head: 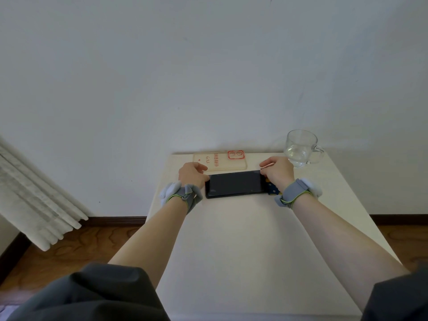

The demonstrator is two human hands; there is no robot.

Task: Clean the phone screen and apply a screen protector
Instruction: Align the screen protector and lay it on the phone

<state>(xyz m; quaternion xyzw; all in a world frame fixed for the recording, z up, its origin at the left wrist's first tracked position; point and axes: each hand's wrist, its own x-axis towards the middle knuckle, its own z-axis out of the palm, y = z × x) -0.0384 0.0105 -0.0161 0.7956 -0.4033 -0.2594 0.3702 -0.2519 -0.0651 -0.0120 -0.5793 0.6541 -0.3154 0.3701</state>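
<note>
step: aligning protector on phone (236, 184), likely
left hand (193, 176): steadies phone end
right hand (276, 171): pinches red tab (266, 167)
next: lower evenly

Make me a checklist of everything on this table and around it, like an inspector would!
Surface: cream table, mostly bare near the person.
Job's things: dark phone lying flat, screen up; protector package behind it.
Clutter: glass mug at the far right corner; patterned cloth by the phone's right end.
Grippers: left hand on the phone's left end; right hand at its right end, pinching something thin.
Cables: nothing seen.
Surroundings: white wall, curtain, wooden floor.
</note>
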